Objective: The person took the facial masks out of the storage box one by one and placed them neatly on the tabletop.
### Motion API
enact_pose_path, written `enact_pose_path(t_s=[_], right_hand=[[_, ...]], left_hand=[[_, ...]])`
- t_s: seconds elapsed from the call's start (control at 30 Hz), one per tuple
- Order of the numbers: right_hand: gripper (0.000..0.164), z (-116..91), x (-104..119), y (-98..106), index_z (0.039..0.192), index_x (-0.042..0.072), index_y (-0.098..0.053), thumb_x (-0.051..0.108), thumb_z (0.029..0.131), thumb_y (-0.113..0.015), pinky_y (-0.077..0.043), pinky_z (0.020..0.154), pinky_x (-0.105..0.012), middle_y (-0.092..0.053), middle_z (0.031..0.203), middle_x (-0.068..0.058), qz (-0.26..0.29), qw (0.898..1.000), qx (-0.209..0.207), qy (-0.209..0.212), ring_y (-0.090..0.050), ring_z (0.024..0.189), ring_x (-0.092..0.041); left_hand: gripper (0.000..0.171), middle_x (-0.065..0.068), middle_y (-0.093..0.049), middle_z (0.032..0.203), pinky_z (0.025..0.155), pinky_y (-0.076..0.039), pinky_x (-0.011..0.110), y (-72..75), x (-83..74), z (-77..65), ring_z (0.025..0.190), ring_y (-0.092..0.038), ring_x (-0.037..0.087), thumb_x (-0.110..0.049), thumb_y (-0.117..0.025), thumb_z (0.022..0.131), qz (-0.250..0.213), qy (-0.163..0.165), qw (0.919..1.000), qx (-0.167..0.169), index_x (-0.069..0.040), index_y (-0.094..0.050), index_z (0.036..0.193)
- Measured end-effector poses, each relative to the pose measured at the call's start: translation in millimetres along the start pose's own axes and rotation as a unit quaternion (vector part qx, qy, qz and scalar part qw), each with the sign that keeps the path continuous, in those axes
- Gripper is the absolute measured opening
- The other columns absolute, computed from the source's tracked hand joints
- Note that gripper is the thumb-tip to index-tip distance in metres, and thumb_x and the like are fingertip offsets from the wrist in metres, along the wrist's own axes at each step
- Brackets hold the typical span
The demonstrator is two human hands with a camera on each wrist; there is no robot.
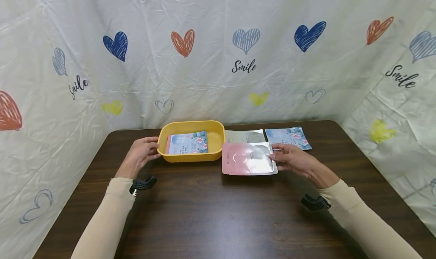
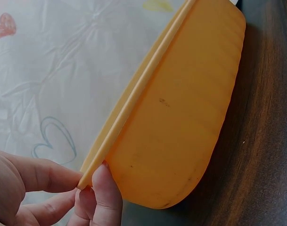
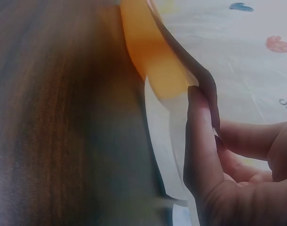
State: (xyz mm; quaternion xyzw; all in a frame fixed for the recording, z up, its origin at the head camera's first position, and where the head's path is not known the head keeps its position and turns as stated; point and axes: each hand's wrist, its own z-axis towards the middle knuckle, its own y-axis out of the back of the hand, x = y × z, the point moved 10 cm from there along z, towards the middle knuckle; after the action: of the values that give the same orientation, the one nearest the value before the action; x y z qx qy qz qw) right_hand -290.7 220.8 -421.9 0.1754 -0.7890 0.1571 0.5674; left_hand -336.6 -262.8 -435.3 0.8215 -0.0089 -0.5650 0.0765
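Observation:
A yellow plastic basket (image 1: 189, 158) stands toward the back of the brown table. My left hand (image 1: 139, 155) is at its left end; in the left wrist view, thumb and fingers pinch the basket's rim (image 2: 129, 106). Inside lies a blue floral face mask packet (image 1: 188, 143) with a pink edge showing beneath it. My right hand (image 1: 298, 161) pinches a pink and silver face mask packet (image 1: 249, 158) by its right edge, holding it above the table just right of the basket. In the right wrist view this packet (image 3: 192, 66) appears edge-on and dark.
Behind the held packet lies a pale silvery-green packet (image 1: 246, 136), partly covered by it. Another blue floral packet (image 1: 288, 137) lies to its right. A white cloth (image 1: 211, 89) printed with hearts hangs behind the wooden table (image 1: 211, 210).

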Motion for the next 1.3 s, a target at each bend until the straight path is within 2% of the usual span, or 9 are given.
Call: enact_pose_path(t_s=[0.37,0.87,1.0,1.17,1.3], right_hand=[[0.052,-1,-13,-6,0.146,-0.011,-0.03,0.005,0.103,-0.055,-0.061,0.079,-0.033,-0.066,0.107,-0.003,-0.03,0.999,0.016,-0.018,-0.068,0.093,-0.016],[0.057,-4,-23,-4,0.148,-0.015,-0.027,0.003,0.102,-0.056,-0.061,0.085,-0.037,-0.066,0.111,-0.009,-0.058,0.997,0.017,-0.048,-0.067,0.098,-0.016],[0.056,-4,-22,0,0.147,-0.015,-0.031,0.008,0.103,-0.057,-0.061,0.086,-0.038,-0.063,0.117,-0.016,-0.104,0.993,-0.001,-0.056,-0.066,0.1,-0.018],[0.054,-6,-15,8,0.144,-0.013,-0.037,0.02,0.105,-0.056,-0.06,0.088,-0.042,-0.059,0.129,-0.027,-0.193,0.978,-0.032,-0.068,-0.067,0.106,-0.026],[0.052,-9,-1,13,0.141,-0.014,-0.04,0.022,0.106,-0.053,-0.06,0.088,-0.044,-0.062,0.126,-0.031,-0.228,0.971,-0.045,-0.05,-0.068,0.107,-0.031]], left_hand=[[0.046,0.019,-0.047,0.145,0.082,-0.06,0.026,0.2,-1.3,-0.6,0.108,-0.059,0.028,-0.011,-0.055,0.104,-0.005,0.004,1.0,0.001,-0.005,-0.048,0.149],[0.047,0.018,-0.046,0.147,0.084,-0.06,0.026,0.8,-0.9,-1.4,0.107,-0.059,0.027,-0.012,-0.055,0.104,0.0,0.008,1.0,-0.004,-0.007,-0.047,0.15],[0.047,0.018,-0.046,0.147,0.085,-0.059,0.026,0.3,-1.6,-2.2,0.108,-0.059,0.027,-0.012,-0.054,0.104,0.002,0.008,1.0,-0.005,-0.007,-0.047,0.15],[0.047,0.017,-0.046,0.146,0.085,-0.059,0.026,-0.5,-2.4,-3.0,0.108,-0.058,0.027,-0.012,-0.054,0.104,0.004,0.009,0.9999,-0.005,-0.007,-0.047,0.15],[0.047,0.018,-0.047,0.145,0.085,-0.059,0.026,0.1,-2.4,-2.5,0.107,-0.059,0.026,-0.012,-0.054,0.105,0.006,0.009,0.9999,-0.004,-0.007,-0.047,0.151]])
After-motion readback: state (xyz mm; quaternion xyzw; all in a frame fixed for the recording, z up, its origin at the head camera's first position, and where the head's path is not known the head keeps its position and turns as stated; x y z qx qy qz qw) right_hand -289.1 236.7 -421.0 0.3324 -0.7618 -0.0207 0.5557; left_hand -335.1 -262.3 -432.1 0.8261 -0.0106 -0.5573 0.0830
